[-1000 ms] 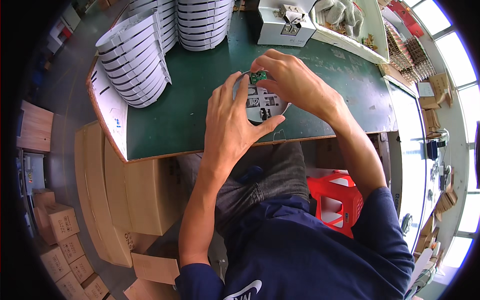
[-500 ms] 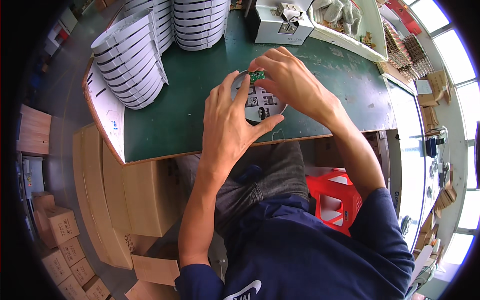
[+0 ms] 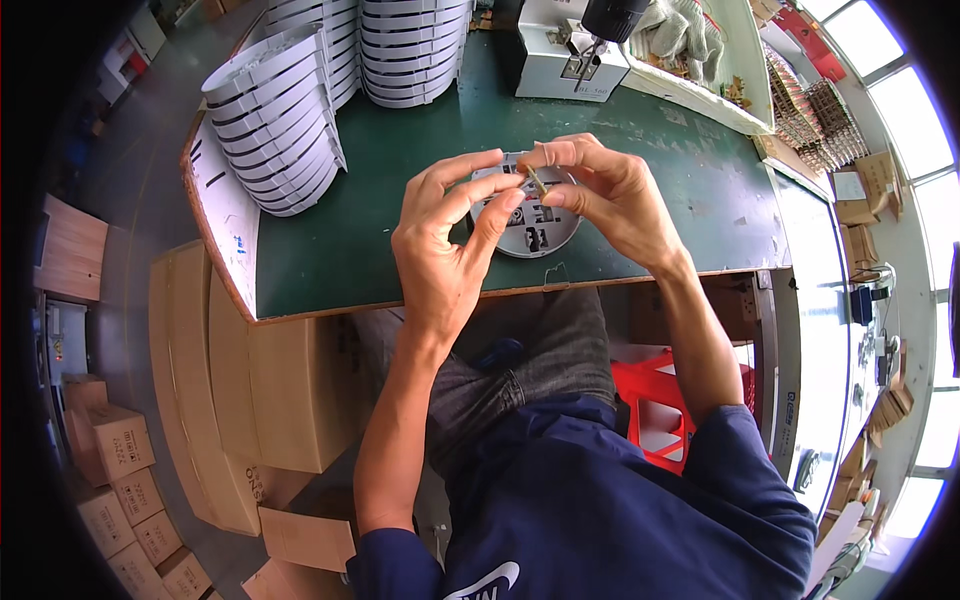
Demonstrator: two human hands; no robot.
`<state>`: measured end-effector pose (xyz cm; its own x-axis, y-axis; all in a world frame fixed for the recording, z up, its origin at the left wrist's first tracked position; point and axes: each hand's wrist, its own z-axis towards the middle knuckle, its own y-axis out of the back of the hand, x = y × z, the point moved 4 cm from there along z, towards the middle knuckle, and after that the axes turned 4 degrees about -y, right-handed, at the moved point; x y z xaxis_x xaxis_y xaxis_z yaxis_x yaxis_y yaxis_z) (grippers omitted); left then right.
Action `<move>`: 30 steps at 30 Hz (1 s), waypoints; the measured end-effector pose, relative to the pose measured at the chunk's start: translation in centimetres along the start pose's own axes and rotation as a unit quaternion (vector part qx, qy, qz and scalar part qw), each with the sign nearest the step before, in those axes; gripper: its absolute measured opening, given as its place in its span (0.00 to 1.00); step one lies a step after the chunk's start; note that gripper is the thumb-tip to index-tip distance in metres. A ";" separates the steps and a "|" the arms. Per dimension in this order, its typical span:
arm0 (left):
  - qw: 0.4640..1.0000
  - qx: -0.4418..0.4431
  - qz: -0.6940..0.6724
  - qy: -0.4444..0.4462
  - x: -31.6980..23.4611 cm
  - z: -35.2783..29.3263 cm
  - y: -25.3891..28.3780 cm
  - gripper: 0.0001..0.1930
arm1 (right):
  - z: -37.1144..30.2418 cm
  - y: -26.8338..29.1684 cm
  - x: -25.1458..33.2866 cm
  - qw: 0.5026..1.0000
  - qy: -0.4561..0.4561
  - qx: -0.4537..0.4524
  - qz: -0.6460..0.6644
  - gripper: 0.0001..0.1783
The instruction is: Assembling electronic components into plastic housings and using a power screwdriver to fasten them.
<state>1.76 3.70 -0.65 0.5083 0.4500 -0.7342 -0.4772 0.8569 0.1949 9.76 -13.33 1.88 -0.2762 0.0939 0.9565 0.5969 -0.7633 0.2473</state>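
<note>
A small circuit board point(image 3: 537, 180) is tilted almost edge-on, pinched between the thumb and fingers of my right hand point(image 3: 605, 185). My left hand point(image 3: 445, 215) has its thumb and index fingertip drawn together right beside the board; what lies between them, if anything, is too small to make out. Below both hands, a round light-grey plastic housing point(image 3: 553, 236) with dark slots and fittings lies on the green worktable point(image 3: 390, 245), close to its front edge. My fingers cover part of its far side.
Stacked grey round housings point(image 3: 275, 135) stand at the left, more behind them. A black powered screwdriver point(image 3: 612, 18) hangs over a grey-white screw-feeder box point(image 3: 565, 75). A white tray point(image 3: 740, 115) with gloves sits far right. Bent wire point(image 3: 556, 274) lies at the front edge.
The circuit board has been lifted off the housing and turned from face-up to edge-on. My left hand has left the housing's rim and drawn into a pinch. The screwdriver has come into view.
</note>
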 end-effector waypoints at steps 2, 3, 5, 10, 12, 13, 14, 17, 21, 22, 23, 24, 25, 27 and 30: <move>0.999 -0.009 0.012 -0.028 -0.1 -0.1 -0.1 0.07 | -0.2 -0.2 -0.2 1.000 -0.002 -0.001 0.005 0.19; 0.999 -0.015 0.024 -0.044 -0.2 -0.1 -0.2 0.08 | -0.3 -0.3 -0.3 1.000 0.007 -0.003 0.008 0.19; 0.997 -0.021 0.036 -0.061 -0.2 -0.1 -0.2 0.08 | -0.4 -0.6 -0.5 1.000 0.016 -0.004 0.011 0.18; 0.995 -0.024 0.043 -0.089 0.0 -0.2 -0.2 0.09 | -0.6 -1.0 -1.3 0.999 0.025 -0.025 0.001 0.18; 0.994 -0.025 0.045 -0.094 0.2 -0.2 -0.2 0.09 | -0.7 -1.3 -1.2 0.999 0.022 -0.031 0.009 0.18; 0.994 -0.027 0.047 -0.098 0.3 -0.2 -0.2 0.09 | -0.7 -1.4 -1.2 0.999 0.019 -0.036 0.017 0.19; 0.994 -0.027 0.046 -0.098 0.3 -0.2 -0.2 0.09 | -0.7 -1.4 -1.3 0.999 0.019 -0.036 0.016 0.19; 0.994 -0.029 0.035 -0.099 0.0 -0.1 -0.2 0.10 | -0.5 -1.2 -1.3 0.998 0.028 -0.028 0.057 0.20; 0.998 -0.038 -0.028 -0.038 -0.2 -0.3 0.0 0.11 | -0.3 0.0 -1.5 0.984 0.003 0.004 0.178 0.21; 0.998 -0.049 -0.036 -0.031 -0.2 -0.3 0.1 0.13 | -0.3 0.2 -1.7 0.979 0.008 0.012 0.204 0.22; 0.997 -0.052 -0.039 -0.031 -0.3 -0.4 0.2 0.13 | -0.4 0.3 -1.9 0.980 0.008 0.012 0.200 0.22; 0.998 -0.037 -0.019 -0.040 -0.3 -0.4 0.2 0.12 | -0.4 0.4 -2.2 0.976 0.012 0.018 0.216 0.21; 0.999 -0.023 0.004 -0.048 -0.5 -0.4 0.3 0.10 | -0.5 0.2 -2.2 0.972 0.016 0.026 0.234 0.21; 0.997 -0.016 0.016 -0.069 -0.8 -0.3 0.1 0.10 | -0.5 -0.1 -2.1 0.971 0.013 0.029 0.238 0.22; 0.996 -0.017 0.030 -0.086 -1.3 -0.1 -0.4 0.09 | -0.7 -0.3 -2.0 0.969 0.005 0.026 0.245 0.22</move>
<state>1.21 2.72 0.18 0.5925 0.5387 -0.5990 -0.5326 0.8198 0.2104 9.63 -13.71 -0.21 0.0430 -0.2782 0.9596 0.6946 -0.6820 -0.2289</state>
